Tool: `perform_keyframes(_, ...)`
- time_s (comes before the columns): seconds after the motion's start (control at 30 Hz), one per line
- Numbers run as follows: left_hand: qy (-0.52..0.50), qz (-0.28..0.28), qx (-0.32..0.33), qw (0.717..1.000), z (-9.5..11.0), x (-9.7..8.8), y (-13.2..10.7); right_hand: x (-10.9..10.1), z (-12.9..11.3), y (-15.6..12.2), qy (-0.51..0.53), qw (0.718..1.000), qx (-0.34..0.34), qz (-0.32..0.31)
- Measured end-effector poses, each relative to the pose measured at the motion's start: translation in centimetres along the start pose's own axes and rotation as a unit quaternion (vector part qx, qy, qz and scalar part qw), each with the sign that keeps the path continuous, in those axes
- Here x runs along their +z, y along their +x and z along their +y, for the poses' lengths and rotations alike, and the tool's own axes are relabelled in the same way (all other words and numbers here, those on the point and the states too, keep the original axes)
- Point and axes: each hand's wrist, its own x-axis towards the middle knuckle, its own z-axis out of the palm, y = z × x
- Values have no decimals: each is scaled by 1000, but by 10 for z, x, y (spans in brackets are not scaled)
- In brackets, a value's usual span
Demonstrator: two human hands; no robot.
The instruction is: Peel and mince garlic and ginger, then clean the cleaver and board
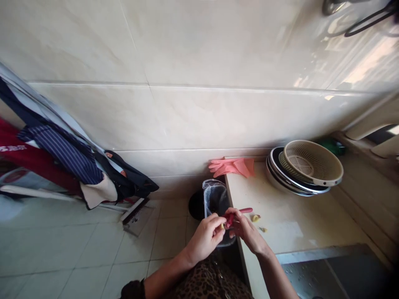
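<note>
Both hands meet above the trash bin [218,195], which stands against the counter's left edge. My left hand [207,234] is closed, pinching a small pale-yellow piece, apparently ginger [222,226], mostly covered by the fingers. Curled round a red tool that looks like a peeler [247,210] is my right hand [245,230]; the tool's handle points right over the counter. Its red head is close to or touching the yellow piece; the fingers hide the exact contact. Two similar yellowish pieces [256,218] lie on the counter [280,224], just right of my right hand.
Pink rubber gloves [232,167] lie at the counter's back left corner. Stacked basins with a beige colander [311,164] stand further right. A sink [314,274] is at lower right. Aprons [68,153] hang on the left, above a dustpan [137,216] on the tiled floor.
</note>
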Motion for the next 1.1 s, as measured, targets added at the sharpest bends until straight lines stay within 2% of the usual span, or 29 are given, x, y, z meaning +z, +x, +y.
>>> perform_keyframes(0.1,21,-19,23,999,-4,2,-3,-1,2,5,17,999,29,21)
perform_keyframes(0.2,-133,-24,-19,991,-12,4,1,-11,2,5,85,996,4,19)
perform_keyframes(0.3,-345,17,-90,934,-21,4,8,-27,-4,0,179,983,-18,35)
perform_keyframes(0.37,-420,40,-116,899,-25,4,12,-37,-9,-2,225,973,-2,42)
perform_keyframes(0.43,-451,47,-126,883,-26,5,13,-42,-14,-2,267,963,-18,40)
perform_keyframes(0.53,-462,59,-112,878,-25,10,12,-40,-18,-2,291,952,-96,23)
perform_keyframes(0.6,-461,65,-102,879,-23,14,11,-34,-17,-2,231,967,-106,0)
perform_keyframes(0.7,-441,66,-107,889,-21,15,10,-24,-10,0,68,993,-91,-13)
perform_keyframes(0.83,-413,62,-116,901,-21,15,12,-19,1,5,-101,988,-110,29)
perform_keyframes(0.9,-412,51,-120,902,-23,15,12,-21,3,7,-135,984,-107,39)
perform_keyframes(1.0,-427,46,-124,895,-30,17,11,-26,2,9,-130,983,-108,67)
perform_keyframes(1.1,-431,47,-135,891,-39,20,13,-25,-1,11,-158,972,-147,94)
